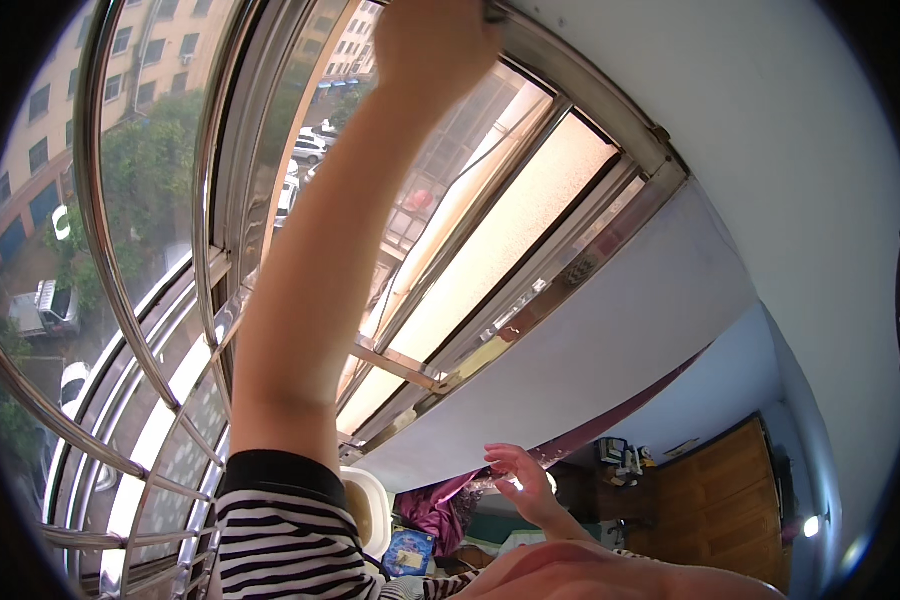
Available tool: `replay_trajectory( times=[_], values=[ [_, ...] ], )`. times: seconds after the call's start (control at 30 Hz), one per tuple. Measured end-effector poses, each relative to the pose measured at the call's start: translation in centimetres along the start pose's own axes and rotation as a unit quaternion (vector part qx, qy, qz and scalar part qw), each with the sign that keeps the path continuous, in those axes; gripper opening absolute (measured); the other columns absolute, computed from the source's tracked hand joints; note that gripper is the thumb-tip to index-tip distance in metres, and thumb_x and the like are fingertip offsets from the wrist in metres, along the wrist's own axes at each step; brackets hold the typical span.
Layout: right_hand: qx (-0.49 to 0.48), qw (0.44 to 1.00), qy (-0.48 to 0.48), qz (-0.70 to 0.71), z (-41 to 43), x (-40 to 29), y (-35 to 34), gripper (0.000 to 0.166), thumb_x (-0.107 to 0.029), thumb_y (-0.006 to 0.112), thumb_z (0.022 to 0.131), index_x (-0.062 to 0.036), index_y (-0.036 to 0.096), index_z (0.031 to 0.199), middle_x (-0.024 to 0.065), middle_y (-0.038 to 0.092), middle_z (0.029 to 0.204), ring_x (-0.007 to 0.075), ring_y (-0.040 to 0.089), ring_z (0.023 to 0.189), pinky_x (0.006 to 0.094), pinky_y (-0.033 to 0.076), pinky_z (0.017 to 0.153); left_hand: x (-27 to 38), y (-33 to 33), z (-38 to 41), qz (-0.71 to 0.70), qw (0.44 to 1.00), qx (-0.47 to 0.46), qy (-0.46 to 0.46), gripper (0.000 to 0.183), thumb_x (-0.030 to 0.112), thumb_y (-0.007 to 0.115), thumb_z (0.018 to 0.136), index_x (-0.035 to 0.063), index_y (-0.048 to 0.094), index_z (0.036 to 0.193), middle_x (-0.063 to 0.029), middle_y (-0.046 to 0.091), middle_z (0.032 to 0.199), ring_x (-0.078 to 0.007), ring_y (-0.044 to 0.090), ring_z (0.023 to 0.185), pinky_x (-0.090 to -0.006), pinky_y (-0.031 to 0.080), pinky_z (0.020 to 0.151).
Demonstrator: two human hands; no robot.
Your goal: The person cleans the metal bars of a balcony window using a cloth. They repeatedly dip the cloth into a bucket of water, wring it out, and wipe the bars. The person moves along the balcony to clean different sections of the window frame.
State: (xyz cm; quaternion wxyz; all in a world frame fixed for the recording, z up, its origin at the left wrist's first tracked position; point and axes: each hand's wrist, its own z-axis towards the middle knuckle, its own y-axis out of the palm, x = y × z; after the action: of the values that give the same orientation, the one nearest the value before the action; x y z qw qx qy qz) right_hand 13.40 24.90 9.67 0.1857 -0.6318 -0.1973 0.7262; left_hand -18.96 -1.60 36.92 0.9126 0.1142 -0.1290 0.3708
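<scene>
My left arm, in a black-and-white striped sleeve, stretches up across the picture. My left hand (439, 37) is at the top edge, against the upper part of a metal window frame (600, 82). Its fingers are mostly hidden, and a small dark thing shows beside it at the frame; whether the hand grips anything cannot be told. Lower down, my right hand (525, 484) is raised with its fingers apart and nothing in it. Near it hangs a purple curtain (439, 510). Frosted glass (517, 232) fills one window panel.
Curved metal window bars (94, 187) stand at the left, with trees, parked vehicles and a building outside. A pale wall (570, 300) borders the window. Below are a white plastic tub (379, 510) and a blue box (409, 551). A wooden door (712, 502) is at the lower right.
</scene>
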Motion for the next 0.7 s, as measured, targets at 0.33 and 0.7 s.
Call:
replay_trajectory(
  times=[0.33,0.7],
  values=[
    [-0.002,1.0,0.006,0.02,0.6,0.6,0.8,0.041,-0.017,0.062,0.087,-0.0046,0.051,0.125,0.01,0.051,0.13,0.0191,0.054,0.115,0.0346,0.043,0.097,5.5,0.8,-1.6,-0.057,0.998,-0.025,-0.001,0.025,0.021,0.057,0.08,0.0006,0.065,0.093,-0.0147,0.061,0.106,-0.0308,0.057,0.098,-0.0421,0.051,0.08],
    [-0.032,0.998,-0.011,0.048,0.9,-0.6,2.6,0.041,-0.016,0.062,0.088,-0.0054,0.051,0.126,0.0095,0.05,0.132,0.02,0.053,0.117,0.0354,0.042,0.098,11.5,3.9,-5.2,0.027,0.999,-0.001,0.042,0.025,0.022,0.068,0.069,0.0059,0.066,0.087,-0.0081,0.057,0.093,-0.0235,0.057,0.083,-0.0327,0.049,0.054]
  ],
)
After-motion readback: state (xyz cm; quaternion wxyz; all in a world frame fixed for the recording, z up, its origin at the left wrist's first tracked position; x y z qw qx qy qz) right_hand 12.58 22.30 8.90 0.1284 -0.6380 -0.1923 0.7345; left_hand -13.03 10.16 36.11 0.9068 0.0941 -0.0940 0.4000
